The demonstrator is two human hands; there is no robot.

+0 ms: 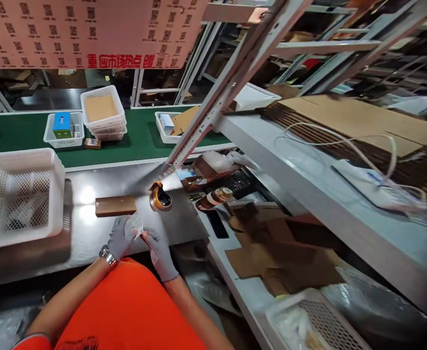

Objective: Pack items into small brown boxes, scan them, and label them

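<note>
Head view, looking down past a long green conveyor belt (144, 136) with a pale edge, running left to right across the back. Nearer, a shiny silver metal desk (104, 181). At its left, a large white perforated plastic basket (58, 194). To the right of that, well apart from it, a long narrow brown box (114, 206), seemingly cardboard, lying flat. Just on the near side of the box, two grey-gloved hands: left hand (121, 238), with a silver metal watch (108, 256) at the wrist, and right hand (160, 255). Beyond the right hand, a round amber-and-black object (160, 198), probably a tape roll. Smallest of all, a small white slip (136, 225), paper or film, cannot tell which.

Lies directly between the two hands, in front of the body, this slip; just beyond it and to the left, the box, long axis running left to right, its right end nearer to the left hand. Cannot tell whether glove and box touch. Grip nearly closed on both sides: left fingers holding the main part of the slip, right thumb and fingers pinching its near right edge.
</note>
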